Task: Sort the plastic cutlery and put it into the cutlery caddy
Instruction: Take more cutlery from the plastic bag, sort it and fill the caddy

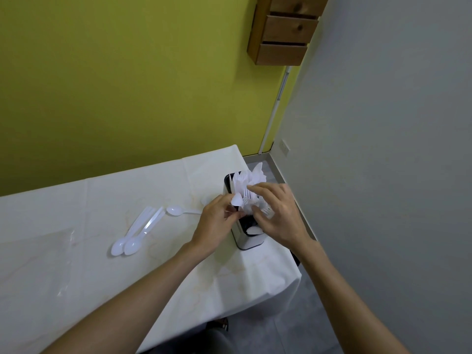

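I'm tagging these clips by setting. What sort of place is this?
Probably a plain indoor room, not clearly a kitchen: a table under a white cloth in a corner, a green wall and wooden wall drawers.

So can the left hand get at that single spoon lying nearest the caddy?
Probably yes. The single spoon lies bare on the tablecloth just left of the left hand, nothing between them, but that hand is busy with a spoon at the caddy.
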`<state>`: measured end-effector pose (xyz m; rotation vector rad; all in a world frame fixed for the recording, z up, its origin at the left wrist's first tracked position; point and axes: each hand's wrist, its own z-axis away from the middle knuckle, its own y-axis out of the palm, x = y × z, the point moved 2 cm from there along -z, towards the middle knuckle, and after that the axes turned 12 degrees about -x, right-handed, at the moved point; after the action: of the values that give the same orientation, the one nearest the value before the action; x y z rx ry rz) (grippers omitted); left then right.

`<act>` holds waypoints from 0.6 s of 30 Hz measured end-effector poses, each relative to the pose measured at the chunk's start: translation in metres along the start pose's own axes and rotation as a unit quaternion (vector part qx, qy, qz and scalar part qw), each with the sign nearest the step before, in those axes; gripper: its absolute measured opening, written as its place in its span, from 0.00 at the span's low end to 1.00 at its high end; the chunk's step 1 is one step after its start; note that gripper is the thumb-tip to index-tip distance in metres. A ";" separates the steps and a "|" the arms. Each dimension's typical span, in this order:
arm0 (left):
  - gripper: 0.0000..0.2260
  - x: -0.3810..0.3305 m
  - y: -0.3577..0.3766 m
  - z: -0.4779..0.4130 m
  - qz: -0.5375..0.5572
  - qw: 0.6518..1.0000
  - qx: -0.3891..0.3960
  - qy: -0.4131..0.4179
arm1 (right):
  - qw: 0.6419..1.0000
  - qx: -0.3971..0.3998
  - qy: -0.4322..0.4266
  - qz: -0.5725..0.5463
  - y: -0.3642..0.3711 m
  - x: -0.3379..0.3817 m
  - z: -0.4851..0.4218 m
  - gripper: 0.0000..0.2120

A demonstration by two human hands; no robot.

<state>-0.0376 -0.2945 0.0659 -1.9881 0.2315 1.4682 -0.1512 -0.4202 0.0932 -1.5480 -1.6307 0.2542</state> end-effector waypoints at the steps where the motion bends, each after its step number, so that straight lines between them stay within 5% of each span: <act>1: 0.09 -0.001 0.000 0.000 -0.004 1.000 0.000 0.003 | 1.000 -0.006 -0.005 -0.012 -0.002 0.006 -0.002 0.18; 8: 0.05 -0.003 0.001 0.000 -0.009 1.000 -0.003 0.008 | 0.995 -0.053 0.022 -0.078 -0.002 0.033 -0.026 0.08; 11: 0.05 -0.001 0.003 -0.001 -0.010 1.000 -0.006 0.000 | 0.989 -0.016 0.079 -0.126 -0.002 0.035 -0.029 0.12; 18: 0.07 0.002 0.003 -0.003 -0.009 1.000 -0.005 0.011 | 0.991 0.027 0.014 -0.133 -0.002 0.038 -0.023 0.18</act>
<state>-0.0363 -0.2978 0.0632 -2.0106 0.2155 1.4385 -0.1318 -0.3959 0.1253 -1.2711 -1.7698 0.1313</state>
